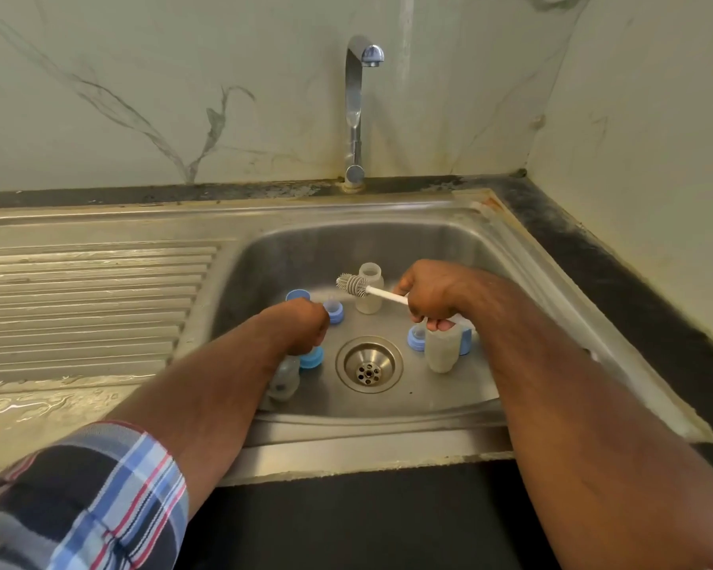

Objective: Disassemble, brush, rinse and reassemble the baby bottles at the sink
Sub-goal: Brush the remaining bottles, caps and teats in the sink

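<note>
Down in the steel sink both my hands are at work. My right hand is curled tight round the white handle of the bottle brush, whose grey bristled head points left, in front of an open bottle body standing upright at the back of the basin. My left hand is closed over the top of another bottle that stands near the front left wall, its blue collar showing just under my fingers. A third bottle body stands right of the drain, below my right hand, with a blue ring and teat beside it. Another blue ring and teat sits just beyond my left hand, a blue cap behind it. The tap rises at the back, with the ribbed draining board to the left
</note>
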A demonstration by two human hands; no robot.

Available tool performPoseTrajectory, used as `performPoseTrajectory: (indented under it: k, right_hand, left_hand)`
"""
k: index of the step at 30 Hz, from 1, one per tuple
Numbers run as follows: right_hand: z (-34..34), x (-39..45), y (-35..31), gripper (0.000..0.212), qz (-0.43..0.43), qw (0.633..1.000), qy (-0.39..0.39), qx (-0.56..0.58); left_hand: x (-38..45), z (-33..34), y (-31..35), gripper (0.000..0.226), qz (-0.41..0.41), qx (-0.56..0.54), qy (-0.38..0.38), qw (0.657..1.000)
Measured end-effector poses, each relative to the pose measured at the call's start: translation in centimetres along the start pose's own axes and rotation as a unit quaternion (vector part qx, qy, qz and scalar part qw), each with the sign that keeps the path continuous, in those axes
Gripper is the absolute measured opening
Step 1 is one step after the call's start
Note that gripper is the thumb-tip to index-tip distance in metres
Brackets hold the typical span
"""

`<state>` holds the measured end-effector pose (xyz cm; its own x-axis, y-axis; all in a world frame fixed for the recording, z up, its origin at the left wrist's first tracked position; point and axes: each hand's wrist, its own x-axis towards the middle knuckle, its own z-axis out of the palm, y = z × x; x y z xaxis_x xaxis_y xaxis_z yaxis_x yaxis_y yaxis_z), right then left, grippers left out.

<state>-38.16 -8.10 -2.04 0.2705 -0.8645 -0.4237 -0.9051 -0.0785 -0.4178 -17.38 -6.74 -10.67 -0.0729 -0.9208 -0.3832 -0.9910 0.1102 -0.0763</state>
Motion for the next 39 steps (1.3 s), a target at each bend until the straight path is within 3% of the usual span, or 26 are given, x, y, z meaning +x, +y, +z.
performPoseTrajectory:
  k: [10,23,27,31,33,37,39]
  right_hand:
    - [0.0,0.1,0.2,0.041,-0.009,1.000,0.009,-0.013]
    - [-0.7,0.6,1.0,0.037,-0.009,0.997,0.058,-0.057]
    - [-1.8,1.1,2.0,0.030,0.006,0.986,0.130,-0.100]
    - [-2.4,1.6,3.1,0.024,0.030,0.971,0.209,-0.116]
    - [-2.5,1.7,3.4,0.016,0.049,0.967,0.220,-0.123]
    - [-2.5,2.0,3.6,0.004,0.064,0.962,0.243,-0.109]
    - [-2.5,2.2,3.8,0.014,0.067,0.960,0.251,-0.103]
  left_hand:
    - [0.8,0.3,0.0,0.033,0.022,0.054,-0.072,0.996]
    - [0.3,-0.1,-0.3,0.033,0.006,-0.008,-0.070,0.998]
    - [-0.5,-0.8,0.0,0.026,0.009,-0.041,0.005,0.999]
    - [-0.9,-2.3,1.7,0.009,0.032,-0.173,0.120,0.977]
    - [-0.7,-3.1,3.5,0.018,0.048,-0.199,0.118,0.972]
    - [0.3,-3.6,8.8,0.061,0.114,-0.202,0.093,0.968]
    - [1.0,-3.6,11.1,0.080,0.126,-0.173,0.082,0.973]
